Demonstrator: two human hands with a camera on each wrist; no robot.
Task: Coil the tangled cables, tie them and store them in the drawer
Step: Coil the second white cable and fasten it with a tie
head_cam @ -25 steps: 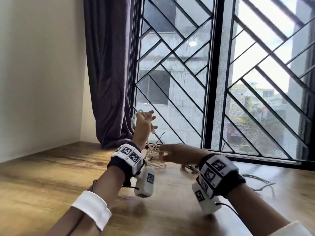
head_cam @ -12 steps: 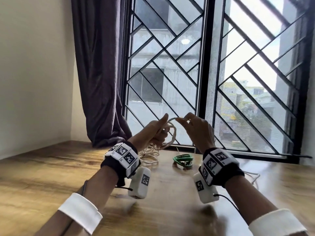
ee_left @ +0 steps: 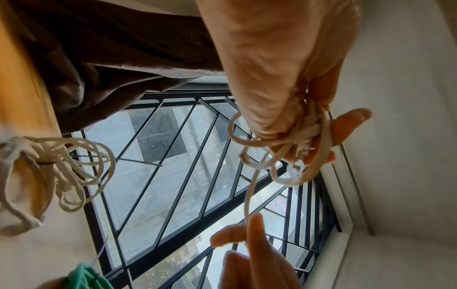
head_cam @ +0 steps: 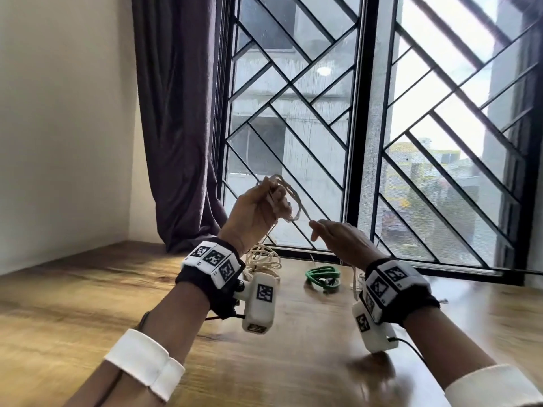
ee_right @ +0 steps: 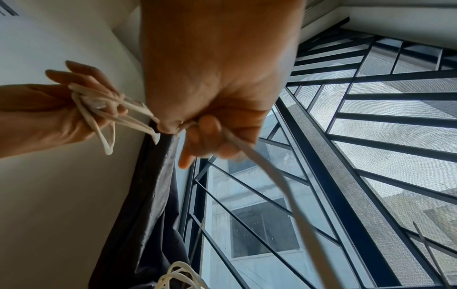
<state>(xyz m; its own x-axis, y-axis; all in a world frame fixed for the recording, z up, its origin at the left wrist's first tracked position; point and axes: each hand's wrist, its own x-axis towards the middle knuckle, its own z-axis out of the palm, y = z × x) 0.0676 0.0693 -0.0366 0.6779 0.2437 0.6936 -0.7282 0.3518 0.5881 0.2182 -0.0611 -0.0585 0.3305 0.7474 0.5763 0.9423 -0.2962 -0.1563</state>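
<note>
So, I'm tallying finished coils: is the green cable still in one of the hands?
No: the green cable lies coiled on the wooden table, while both hands hold the white cable.

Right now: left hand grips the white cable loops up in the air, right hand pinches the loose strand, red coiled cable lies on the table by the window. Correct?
One error: the coiled cable on the table is green, as the head view shows. The left hand does grip the white cable loops, and the right hand pinches the strand.
</note>
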